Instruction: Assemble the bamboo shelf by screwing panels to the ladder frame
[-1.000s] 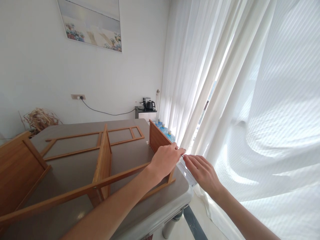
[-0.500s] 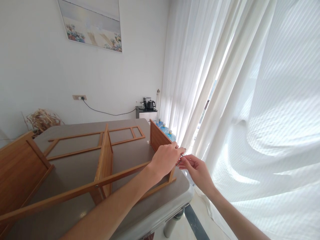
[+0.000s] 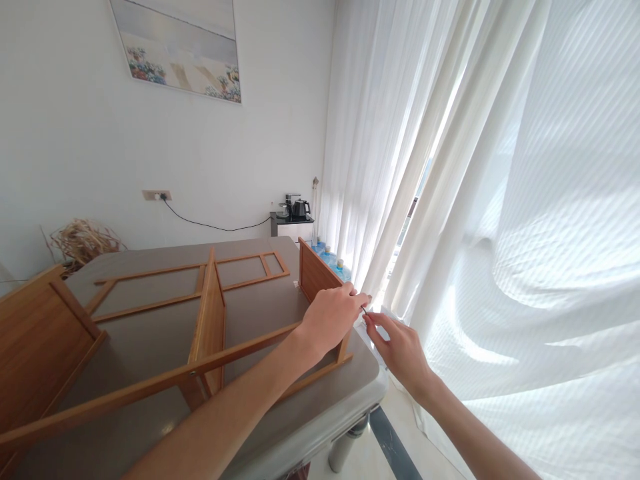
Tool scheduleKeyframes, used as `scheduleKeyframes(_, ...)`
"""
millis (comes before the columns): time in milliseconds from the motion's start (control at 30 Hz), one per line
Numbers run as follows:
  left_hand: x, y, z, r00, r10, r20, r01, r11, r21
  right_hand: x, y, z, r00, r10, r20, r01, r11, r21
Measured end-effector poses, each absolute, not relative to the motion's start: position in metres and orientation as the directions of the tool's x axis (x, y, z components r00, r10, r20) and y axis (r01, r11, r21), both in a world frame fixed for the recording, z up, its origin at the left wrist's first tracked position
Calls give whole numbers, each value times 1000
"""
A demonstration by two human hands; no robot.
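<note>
My left hand (image 3: 331, 321) is closed around the near right corner of a wooden shelf frame (image 3: 255, 344). Its fingertips are partly hidden behind the wood. Just to the right, my right hand (image 3: 400, 347) pinches a thin dark hex key (image 3: 365, 311) between thumb and fingertips, with the key's far end at the corner by my left fingers. The frame lies on its side, with an upright middle shelf board (image 3: 207, 320) and an end panel (image 3: 320, 270) beyond my left hand. Whatever the key's tip sits in is too small to make out.
Under the frame is a grey-covered table (image 3: 260, 280) with a rounded edge. A larger wooden panel (image 3: 45, 340) stands at the left. White curtains (image 3: 480, 267) hang close on the right. Blue water bottles (image 3: 340, 270) and a black kettle (image 3: 300, 209) are at the back.
My right hand has turned the hex key; its lower arm, which pointed down-left before, is now hidden. The fingers have drawn into a tighter pinch. My left hand stays put.
</note>
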State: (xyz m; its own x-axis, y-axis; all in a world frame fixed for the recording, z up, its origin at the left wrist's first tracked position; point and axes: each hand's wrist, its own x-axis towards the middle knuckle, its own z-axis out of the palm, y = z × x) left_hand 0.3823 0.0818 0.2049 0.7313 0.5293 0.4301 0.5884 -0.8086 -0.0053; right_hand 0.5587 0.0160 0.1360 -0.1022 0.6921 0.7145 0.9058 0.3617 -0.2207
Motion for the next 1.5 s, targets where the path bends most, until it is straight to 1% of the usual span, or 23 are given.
scheduleKeyframes(67, 382, 82, 205, 726, 529, 438, 590, -808, -2, 560, 18, 139, -137, 676, 724, 919, 360, -163)
scheduleKeyframes(233, 382, 81, 206, 725, 528, 442, 588, -809, 1, 564, 16, 154, -335, 632, 699, 917, 389, 88)
scheduleKeyframes(333, 382, 80, 207, 723, 531, 441, 590, -807, 4, 568, 14, 165, -434, 601, 671, 889, 407, 210)
scheduleKeyframes(400, 382, 80, 207, 722, 532, 443, 591, -807, 6, 571, 13, 169, -493, 579, 650, 861, 432, 269)
scheduleKeyframes(467, 382, 81, 207, 723, 528, 445, 588, -809, 4, 572, 13, 170, -512, 579, 635, 849, 453, 273)
scheduleKeyframes(533, 382, 81, 206, 725, 524, 447, 586, -810, 0, 571, 14, 169, -452, 626, 636, 875, 452, 176)
scheduleKeyframes(567, 382, 82, 206, 726, 523, 446, 585, -811, 0, 569, 14, 168, -385, 671, 634, 895, 439, 80)
scheduleKeyframes(600, 382, 82, 205, 726, 524, 445, 586, -811, -1, 567, 15, 166, -296, 725, 622, 909, 414, -51)
scheduleKeyframes(633, 382, 82, 204, 726, 526, 443, 587, -810, -1, 564, 15, 165, -190, 784, 591, 900, 380, -214)
scheduleKeyframes(667, 382, 82, 204, 726, 529, 440, 589, -808, 0, 561, 16, 164, -88, 840, 535, 852, 342, -397)
scheduleKeyframes(700, 382, 82, 204, 726, 532, 436, 591, -807, 0, 558, 17, 163, -6, 891, 455, 758, 301, -579)
scheduleKeyframes(733, 382, 82, 203, 726, 535, 432, 594, -805, 0, 554, 18, 163, 46, 931, 362, 625, 256, -737)
scheduleKeyframes(767, 382, 82, 203, 726, 538, 428, 596, -803, 0, 551, 19, 163, 67, 959, 274, 480, 210, -852)
scheduleKeyframes(800, 382, 82, 203, 726, 541, 425, 597, -802, 1, 547, 19, 163, 70, 976, 206, 347, 170, -922)
scheduleKeyframes(867, 382, 82, 204, 727, 546, 416, 598, -801, 7, 541, 19, 162, 69, 988, 138, 186, 123, -975)
scheduleKeyframes(933, 383, 82, 205, 723, 553, 414, 602, -799, 15, 537, 16, 161, 106, 983, 153, 188, 131, -973)
scheduleKeyframes(1000, 382, 82, 205, 723, 554, 413, 602, -798, 17, 536, 12, 158, 155, 960, 232, 333, 170, -927)
scheduleKeyframes(1067, 382, 82, 205, 726, 549, 413, 599, -800, 9, 537, 8, 154, 163, 919, 358, 554, 215, -805)
scheduleKeyframes(1133, 382, 82, 205, 729, 543, 416, 598, -801, -2, 541, 6, 149, 95, 863, 497, 746, 269, -610)
scheduleKeyframes(1200, 382, 82, 204, 728, 542, 421, 599, -801, -5, 546, 6, 147, -16, 791, 612, 872, 310, -378)
scheduleKeyframes(1267, 382, 82, 204, 727, 540, 424, 597, -802, -2, 551, 9, 146, -120, 725, 678, 939, 305, -160)
scheduleKeyframes(1333, 382, 82, 203, 727, 536, 429, 595, -804, -2, 555, 13, 147, -189, 684, 704, 958, 285, -19)
scheduleKeyframes(1500, 382, 82, 204, 726, 532, 435, 593, -805, -6, 558, 17, 155, -292, 645, 706, 948, 295, 122)
